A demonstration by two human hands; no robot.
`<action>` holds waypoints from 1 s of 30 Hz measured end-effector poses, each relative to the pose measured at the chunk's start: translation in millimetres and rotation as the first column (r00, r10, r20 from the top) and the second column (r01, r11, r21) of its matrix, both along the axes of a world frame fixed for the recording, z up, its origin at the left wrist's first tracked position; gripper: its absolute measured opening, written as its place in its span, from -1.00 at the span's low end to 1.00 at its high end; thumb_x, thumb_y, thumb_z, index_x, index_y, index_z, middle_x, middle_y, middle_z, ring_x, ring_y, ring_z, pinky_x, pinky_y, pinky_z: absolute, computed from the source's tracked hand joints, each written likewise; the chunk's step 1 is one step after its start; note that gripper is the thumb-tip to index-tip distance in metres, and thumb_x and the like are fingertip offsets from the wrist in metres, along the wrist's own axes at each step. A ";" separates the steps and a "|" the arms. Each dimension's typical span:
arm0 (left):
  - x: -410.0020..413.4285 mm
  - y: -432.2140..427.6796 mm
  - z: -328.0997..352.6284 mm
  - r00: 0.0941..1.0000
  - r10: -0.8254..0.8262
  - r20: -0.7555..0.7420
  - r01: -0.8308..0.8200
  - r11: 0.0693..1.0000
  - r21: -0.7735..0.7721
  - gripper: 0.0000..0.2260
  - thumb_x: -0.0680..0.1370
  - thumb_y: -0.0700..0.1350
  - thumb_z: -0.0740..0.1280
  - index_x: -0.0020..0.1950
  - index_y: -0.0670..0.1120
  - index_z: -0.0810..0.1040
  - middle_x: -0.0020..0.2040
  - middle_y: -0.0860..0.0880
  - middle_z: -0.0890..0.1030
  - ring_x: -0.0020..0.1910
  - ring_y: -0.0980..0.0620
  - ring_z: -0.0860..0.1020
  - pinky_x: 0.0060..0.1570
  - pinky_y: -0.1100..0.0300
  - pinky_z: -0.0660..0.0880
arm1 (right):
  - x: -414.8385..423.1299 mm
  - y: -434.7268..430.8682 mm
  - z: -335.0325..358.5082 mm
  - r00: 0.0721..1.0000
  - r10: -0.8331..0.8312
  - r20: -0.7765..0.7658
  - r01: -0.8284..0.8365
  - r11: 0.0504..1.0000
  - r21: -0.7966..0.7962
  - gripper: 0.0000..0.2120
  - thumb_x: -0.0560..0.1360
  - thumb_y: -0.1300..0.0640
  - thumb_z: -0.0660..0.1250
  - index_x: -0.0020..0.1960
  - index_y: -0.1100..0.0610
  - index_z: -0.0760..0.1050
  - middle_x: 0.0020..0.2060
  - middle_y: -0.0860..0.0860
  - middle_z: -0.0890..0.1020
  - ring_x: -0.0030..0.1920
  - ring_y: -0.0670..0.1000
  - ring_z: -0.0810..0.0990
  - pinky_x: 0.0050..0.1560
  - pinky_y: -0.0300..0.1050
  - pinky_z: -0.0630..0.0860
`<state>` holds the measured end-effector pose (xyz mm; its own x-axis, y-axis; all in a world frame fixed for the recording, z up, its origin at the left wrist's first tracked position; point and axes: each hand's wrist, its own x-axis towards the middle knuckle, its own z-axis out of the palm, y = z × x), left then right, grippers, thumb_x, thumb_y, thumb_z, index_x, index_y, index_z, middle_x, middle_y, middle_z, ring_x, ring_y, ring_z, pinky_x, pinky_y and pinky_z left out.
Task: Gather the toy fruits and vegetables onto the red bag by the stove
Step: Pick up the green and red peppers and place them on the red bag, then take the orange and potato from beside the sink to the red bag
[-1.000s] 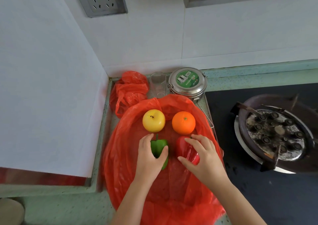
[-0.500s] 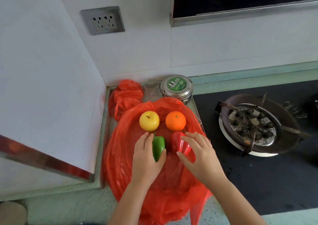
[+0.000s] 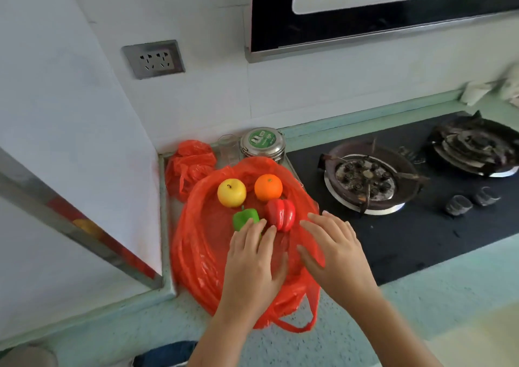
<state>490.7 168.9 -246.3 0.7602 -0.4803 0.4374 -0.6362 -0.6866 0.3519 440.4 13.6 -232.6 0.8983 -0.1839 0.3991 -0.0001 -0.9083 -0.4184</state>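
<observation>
Left hand (image 3: pixel 252 260) straight-fingered at green pepper (image 3: pixel 243 219) (stem-end toward wall (image 3: pixel 309 100)); right hand (image 3: pixel 334 251) likewise.

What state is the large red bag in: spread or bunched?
Spread: the large red bag lies flat on the counter, wide under the orange.

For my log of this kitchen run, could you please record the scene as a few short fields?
bag: red bag spread on the counter, left of the stove
on bag: apple, orange, green pepper, red pepper
left hand: fingers straight, tips on the green pepper
right hand: open over the bag's right edge, holding nothing
behind bag: tin, crumpled bag
task state: all four visible toys lie on the bag
</observation>
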 end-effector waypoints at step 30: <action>-210.4 -163.6 29.7 0.680 -0.728 0.081 0.733 0.678 -0.058 -0.51 0.60 0.10 -0.05 0.11 -0.17 0.57 0.08 -0.13 0.61 0.13 -0.13 0.54 0.18 -0.10 0.36 | -318.1 -64.2 27.5 0.654 -0.743 0.142 0.748 0.663 0.021 -0.69 0.47 -0.01 0.21 0.12 0.12 0.52 0.08 0.05 0.59 0.15 0.12 0.50 0.08 0.22 0.46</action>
<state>280.3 5.3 -216.6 0.1598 -0.8362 0.5247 -0.9404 0.0328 0.3386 122.3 -50.6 -205.2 0.4063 -0.7525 0.5184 -0.6339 -0.6407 -0.4332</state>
